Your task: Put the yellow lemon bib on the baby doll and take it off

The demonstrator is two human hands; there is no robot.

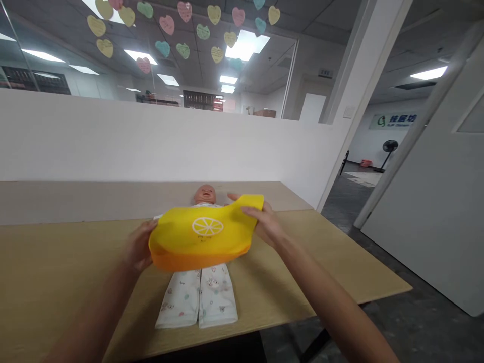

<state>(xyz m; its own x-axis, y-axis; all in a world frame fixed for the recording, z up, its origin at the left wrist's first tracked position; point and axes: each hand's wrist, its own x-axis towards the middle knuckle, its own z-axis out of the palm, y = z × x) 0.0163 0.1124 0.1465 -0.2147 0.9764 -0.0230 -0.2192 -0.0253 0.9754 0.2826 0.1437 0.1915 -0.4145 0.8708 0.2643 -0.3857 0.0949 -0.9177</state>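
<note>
You are gripping the left edge of the yellow bib (200,237) with your closed left hand (138,247), holding it over the chest of the baby doll (204,194) on the wooden table (56,257), while your right hand (266,224) is clasping its raised corner.

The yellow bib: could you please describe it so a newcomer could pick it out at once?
On the light wooden table lies a baby doll in white printed pajamas. Held over its chest between the left hand and right hand is the bib, bright yellow with an orange lower edge and white citrus slice.
</note>
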